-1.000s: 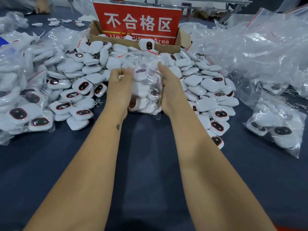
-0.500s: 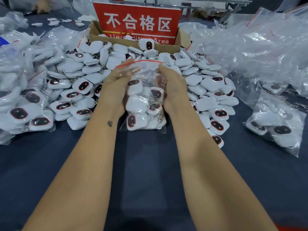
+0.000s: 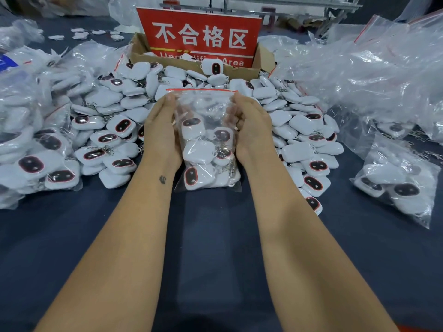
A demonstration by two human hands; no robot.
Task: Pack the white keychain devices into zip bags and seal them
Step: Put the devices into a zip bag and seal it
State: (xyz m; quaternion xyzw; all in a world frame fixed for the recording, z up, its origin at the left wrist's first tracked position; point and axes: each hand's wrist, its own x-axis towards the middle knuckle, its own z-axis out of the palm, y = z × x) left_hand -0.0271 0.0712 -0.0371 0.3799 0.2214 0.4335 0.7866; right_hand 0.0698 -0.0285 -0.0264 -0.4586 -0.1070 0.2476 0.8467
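Observation:
A clear zip bag (image 3: 208, 140) with a red strip along its top holds several white keychain devices with dark oval faces. It stands upright on the dark blue table in front of a big heap of loose white keychain devices (image 3: 299, 121). My left hand (image 3: 161, 130) presses flat against the bag's left side, fingertips near the red strip. My right hand (image 3: 251, 125) presses the right side the same way. I cannot tell whether the zip is closed.
A cardboard box (image 3: 261, 61) with a red sign (image 3: 200, 37) stands behind the heap. Filled bags (image 3: 36, 144) lie at the left, another filled bag (image 3: 398, 180) at the right. Empty clear bags (image 3: 374, 68) pile up at the back right. The dark blue table (image 3: 211, 248) stretches toward me.
The bag has come toward me and down onto the table, and now stands upright. Both hands slid from gripping its upper part to pressing flat along its sides.

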